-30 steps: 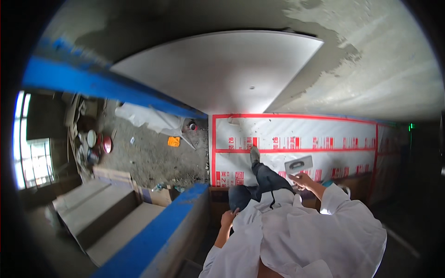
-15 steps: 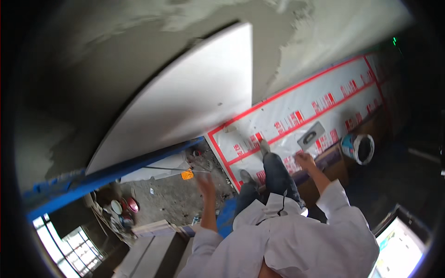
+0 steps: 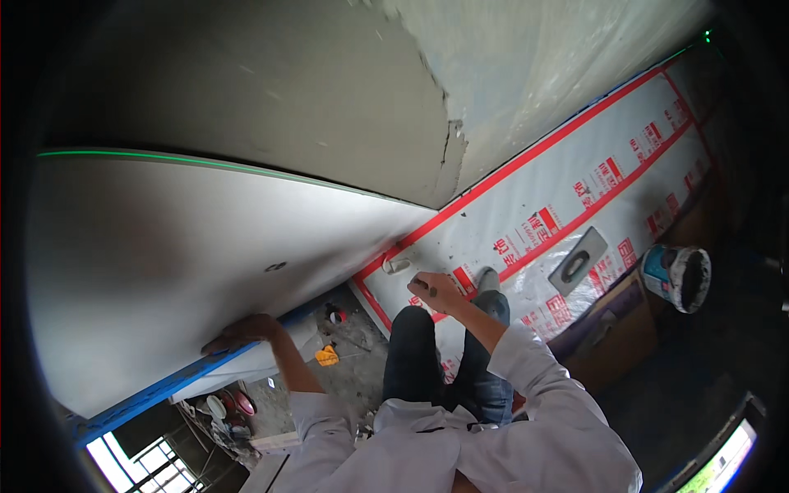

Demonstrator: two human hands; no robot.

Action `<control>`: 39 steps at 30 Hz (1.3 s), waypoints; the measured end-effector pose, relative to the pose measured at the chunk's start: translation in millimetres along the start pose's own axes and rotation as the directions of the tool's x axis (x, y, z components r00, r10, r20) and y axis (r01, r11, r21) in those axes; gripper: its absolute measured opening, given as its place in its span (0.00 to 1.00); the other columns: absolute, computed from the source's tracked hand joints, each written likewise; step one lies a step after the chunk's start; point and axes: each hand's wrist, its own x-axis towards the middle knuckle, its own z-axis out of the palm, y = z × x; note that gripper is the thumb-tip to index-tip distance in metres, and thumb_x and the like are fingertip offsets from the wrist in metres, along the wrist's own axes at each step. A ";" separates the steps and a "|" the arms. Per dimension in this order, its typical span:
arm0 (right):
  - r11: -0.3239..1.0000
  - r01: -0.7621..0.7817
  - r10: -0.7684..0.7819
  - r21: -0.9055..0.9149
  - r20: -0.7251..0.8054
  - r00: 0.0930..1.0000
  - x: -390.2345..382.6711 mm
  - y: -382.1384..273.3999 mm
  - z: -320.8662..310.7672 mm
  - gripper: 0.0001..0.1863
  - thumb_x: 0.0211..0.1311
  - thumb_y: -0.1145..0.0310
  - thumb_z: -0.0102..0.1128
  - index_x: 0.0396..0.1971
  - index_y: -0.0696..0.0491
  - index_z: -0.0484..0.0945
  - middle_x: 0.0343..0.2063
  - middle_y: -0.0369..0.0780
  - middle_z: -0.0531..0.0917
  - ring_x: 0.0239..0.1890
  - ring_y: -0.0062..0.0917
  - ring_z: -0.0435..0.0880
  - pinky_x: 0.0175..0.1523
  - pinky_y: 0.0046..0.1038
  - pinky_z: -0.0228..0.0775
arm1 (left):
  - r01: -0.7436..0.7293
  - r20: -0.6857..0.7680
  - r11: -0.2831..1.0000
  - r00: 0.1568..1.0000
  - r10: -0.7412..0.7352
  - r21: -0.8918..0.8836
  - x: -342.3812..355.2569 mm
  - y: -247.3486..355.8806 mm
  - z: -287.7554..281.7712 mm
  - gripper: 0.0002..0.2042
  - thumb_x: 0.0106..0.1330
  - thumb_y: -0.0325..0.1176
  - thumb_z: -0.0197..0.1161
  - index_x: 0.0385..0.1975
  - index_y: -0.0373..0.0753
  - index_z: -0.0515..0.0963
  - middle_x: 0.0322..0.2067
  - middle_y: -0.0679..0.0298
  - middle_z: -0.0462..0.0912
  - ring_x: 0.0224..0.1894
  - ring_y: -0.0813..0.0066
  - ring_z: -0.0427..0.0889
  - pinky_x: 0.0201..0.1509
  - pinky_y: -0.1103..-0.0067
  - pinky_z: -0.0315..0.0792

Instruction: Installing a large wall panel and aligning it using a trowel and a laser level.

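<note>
A large white tile [image 3: 164, 222] stands against the grey mortar-coated wall, its upper edge running along a green laser line. My left hand [image 3: 242, 333] lies at the tile's lower edge by the blue rail [image 3: 181, 378], fingers stretched out along it. In front of my knees my right hand [image 3: 440, 294] is closed, with something small and greyish at its fingertips that I cannot make out. Near that hand a small pale object [image 3: 396, 265] rests on the film-covered surface. A flat grey trowel [image 3: 578, 261] with a handle lies farther right.
Plastic film with red tape [image 3: 526, 238] covers the surface under my feet. A paint-type bucket [image 3: 678, 279] stands at the right beside a cardboard box [image 3: 612, 324]. Below the rail, an orange item [image 3: 327, 355] and several bowls or buckets [image 3: 234, 404] lie on the dusty floor.
The tile's upper edge, slanted across the view before, now runs along the green line. My left hand has moved to its lower edge. My right hand has moved left, nearer the tile.
</note>
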 end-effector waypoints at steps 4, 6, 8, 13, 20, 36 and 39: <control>0.990 0.135 -0.134 -0.048 0.014 0.991 34.4 54.2 11.2 0.18 0.77 0.55 0.71 0.46 0.57 0.89 0.35 0.51 0.90 0.38 0.45 0.92 0.46 0.41 0.82 | -0.400 -0.179 0.878 0.874 0.452 0.265 2.6 9.1 1.6 0.39 0.92 0.46 0.39 0.88 0.22 0.35 0.89 0.30 0.32 0.92 0.35 0.33 0.93 0.52 0.34; 0.962 0.254 -0.257 -0.096 -0.010 0.966 54.8 63.3 24.6 0.16 0.78 0.56 0.70 0.44 0.56 0.87 0.35 0.50 0.89 0.38 0.49 0.90 0.46 0.45 0.81 | -0.288 -0.219 0.952 0.927 0.304 0.104 -11.4 -7.6 12.8 0.39 0.92 0.45 0.41 0.88 0.21 0.38 0.88 0.29 0.35 0.91 0.35 0.35 0.94 0.54 0.35; 0.912 0.401 -0.406 -0.087 -0.047 0.913 55.7 46.7 39.3 0.13 0.78 0.59 0.70 0.43 0.55 0.85 0.36 0.50 0.87 0.40 0.52 0.88 0.47 0.48 0.80 | -0.054 -0.124 0.996 0.990 0.062 0.069 -27.4 -26.4 14.4 0.38 0.90 0.42 0.45 0.86 0.18 0.43 0.88 0.30 0.39 0.91 0.35 0.37 0.95 0.59 0.32; 0.805 0.537 -0.593 -0.252 -0.357 0.722 39.0 -11.5 32.0 0.09 0.79 0.72 0.70 0.52 0.58 0.86 0.44 0.47 0.89 0.44 0.39 0.89 0.53 0.38 0.82 | -0.159 -0.176 0.971 0.976 0.127 -0.179 -59.6 -52.3 54.6 0.39 0.84 0.36 0.55 0.87 0.23 0.48 0.89 0.34 0.44 0.91 0.34 0.41 0.94 0.47 0.31; 0.616 0.501 -0.768 -0.608 -0.318 0.556 114.3 -69.3 84.4 0.11 0.79 0.68 0.73 0.48 0.61 0.85 0.40 0.46 0.87 0.43 0.35 0.84 0.55 0.37 0.79 | 0.023 0.040 0.816 0.999 0.000 -0.577 -219.0 -160.0 22.8 0.39 0.86 0.40 0.60 0.87 0.24 0.53 0.87 0.32 0.50 0.89 0.29 0.49 0.92 0.47 0.46; 0.535 0.373 -0.841 -0.758 -0.436 0.320 171.1 -15.9 83.7 0.21 0.78 0.58 0.78 0.39 0.57 0.77 0.36 0.38 0.81 0.35 0.25 0.76 0.44 0.31 0.73 | -0.197 -0.331 0.876 0.943 0.045 -0.441 -284.1 -153.8 161.5 0.39 0.83 0.64 0.53 0.80 0.37 0.68 0.84 0.30 0.57 0.88 0.22 0.50 0.85 0.26 0.43; 0.538 0.356 -0.837 -0.764 -0.431 0.338 159.8 -24.6 79.3 0.21 0.77 0.57 0.78 0.38 0.55 0.76 0.34 0.36 0.79 0.35 0.25 0.74 0.43 0.30 0.71 | -0.186 -0.265 0.841 0.963 0.052 -0.508 -286.5 -154.1 139.2 0.39 0.83 0.63 0.53 0.82 0.38 0.66 0.85 0.32 0.57 0.88 0.25 0.50 0.86 0.27 0.41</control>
